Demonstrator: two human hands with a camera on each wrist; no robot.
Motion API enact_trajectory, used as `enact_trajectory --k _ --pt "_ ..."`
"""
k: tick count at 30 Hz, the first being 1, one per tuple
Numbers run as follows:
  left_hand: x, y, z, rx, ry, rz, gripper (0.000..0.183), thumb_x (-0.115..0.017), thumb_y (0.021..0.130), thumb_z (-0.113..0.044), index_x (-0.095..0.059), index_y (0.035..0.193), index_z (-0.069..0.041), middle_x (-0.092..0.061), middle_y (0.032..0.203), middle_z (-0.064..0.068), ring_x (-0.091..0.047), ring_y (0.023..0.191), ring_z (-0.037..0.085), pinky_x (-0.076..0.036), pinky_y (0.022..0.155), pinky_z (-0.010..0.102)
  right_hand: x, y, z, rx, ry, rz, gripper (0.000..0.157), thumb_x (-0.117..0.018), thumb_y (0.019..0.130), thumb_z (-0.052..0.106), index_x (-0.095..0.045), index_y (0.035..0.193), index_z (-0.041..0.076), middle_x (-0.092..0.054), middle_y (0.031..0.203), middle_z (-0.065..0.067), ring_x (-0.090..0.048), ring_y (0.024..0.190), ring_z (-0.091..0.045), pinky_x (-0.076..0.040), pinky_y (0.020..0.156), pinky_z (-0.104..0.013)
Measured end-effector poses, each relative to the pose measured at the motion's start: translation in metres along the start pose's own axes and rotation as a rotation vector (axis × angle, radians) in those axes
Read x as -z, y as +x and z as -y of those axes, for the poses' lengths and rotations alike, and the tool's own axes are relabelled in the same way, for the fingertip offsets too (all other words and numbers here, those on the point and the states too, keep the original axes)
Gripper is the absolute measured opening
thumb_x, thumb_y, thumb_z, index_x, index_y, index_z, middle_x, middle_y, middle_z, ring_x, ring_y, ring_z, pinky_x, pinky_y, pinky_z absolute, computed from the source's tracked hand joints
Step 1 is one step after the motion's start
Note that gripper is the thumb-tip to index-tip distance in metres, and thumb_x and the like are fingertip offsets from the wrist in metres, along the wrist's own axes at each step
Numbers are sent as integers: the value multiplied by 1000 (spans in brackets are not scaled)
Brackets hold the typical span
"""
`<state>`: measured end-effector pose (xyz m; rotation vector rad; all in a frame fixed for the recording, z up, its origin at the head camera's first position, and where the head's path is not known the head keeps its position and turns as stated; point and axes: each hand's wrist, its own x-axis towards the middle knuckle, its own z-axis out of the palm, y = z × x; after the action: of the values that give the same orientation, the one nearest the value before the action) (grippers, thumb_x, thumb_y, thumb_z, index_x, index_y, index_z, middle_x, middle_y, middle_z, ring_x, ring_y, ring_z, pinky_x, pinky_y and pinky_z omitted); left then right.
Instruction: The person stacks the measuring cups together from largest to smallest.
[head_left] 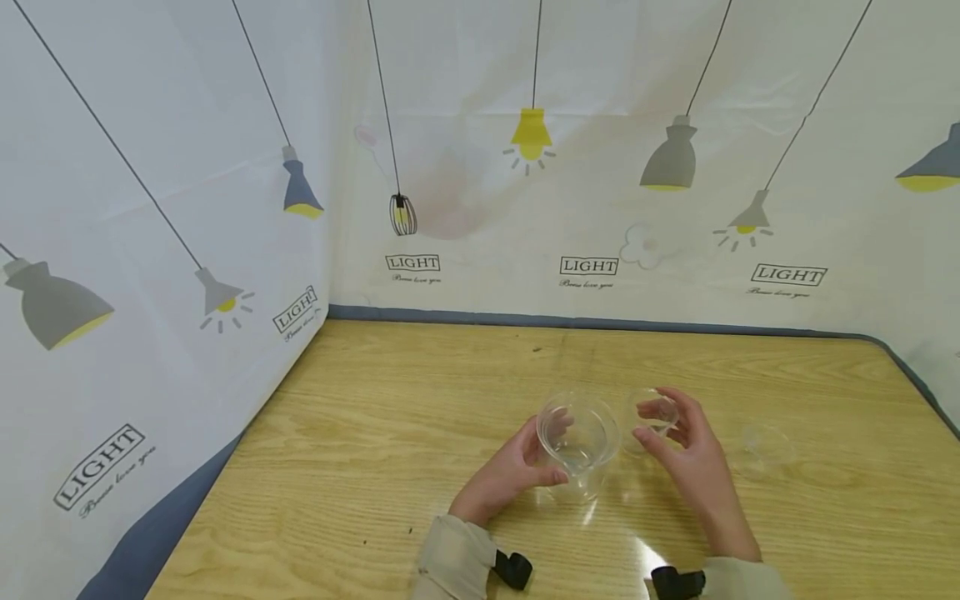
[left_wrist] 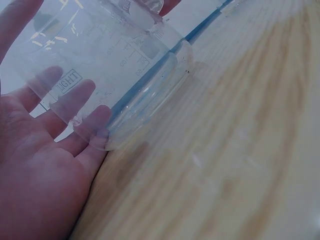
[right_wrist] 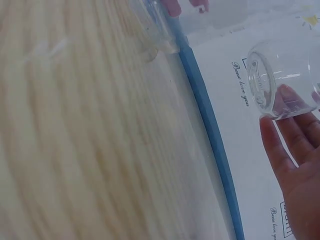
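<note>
My left hand (head_left: 517, 462) grips a clear beaker (head_left: 581, 479) from its left side, thumb at the front and fingers round the wall. A printed measuring scale shows on the beaker (left_wrist: 137, 50) in the left wrist view, with its base close to the tabletop. To the right of it, my right hand (head_left: 697, 454) holds a small clear glass cup (head_left: 651, 408) between thumb and fingers. The right wrist view shows this glass cup (right_wrist: 287, 75) raised above the table, its thick round base facing the camera's left.
A faint transparent object (head_left: 768, 446) lies on the wooden table (head_left: 375, 433) to the right of my right hand. White cloth (head_left: 480, 208) printed with lamps stands along the back and left edges. Black straps (head_left: 513, 571) sit at my wrists.
</note>
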<state>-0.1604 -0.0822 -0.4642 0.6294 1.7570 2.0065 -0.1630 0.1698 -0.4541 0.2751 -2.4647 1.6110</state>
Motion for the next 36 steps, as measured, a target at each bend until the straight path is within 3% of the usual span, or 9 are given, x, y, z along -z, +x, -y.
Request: enact_trajectory --k 9,17,36 --pt "-1 -1 -2 2 -10 -7 78 -71 75 -24 -27 140 -18 -31 142 8 -24 131 24 -19 105 35 -6 0 7 4 16 18 60 -63 84 15 -32 134 20 -55 116 -4 -48 105 -11 -36 83 -21" --pt "-1 -1 -3 -3 -7 -1 79 -70 76 -23 -26 141 -16 -30 142 10 -24 131 24 -19 105 36 -6 0 12 0 9 25 58 -63 84 15 -33 134 15 -55 115 -6 -49 104 -13 -36 82 -17" --pt "0 -1 -1 0 2 16 80 -70 76 -25 -24 141 -16 -29 143 9 -24 131 23 -17 105 40 -5 -1 16 20 39 -31 57 -62 85 13 -34 134 17 -55 115 -4 -50 103 -8 -34 81 -14"
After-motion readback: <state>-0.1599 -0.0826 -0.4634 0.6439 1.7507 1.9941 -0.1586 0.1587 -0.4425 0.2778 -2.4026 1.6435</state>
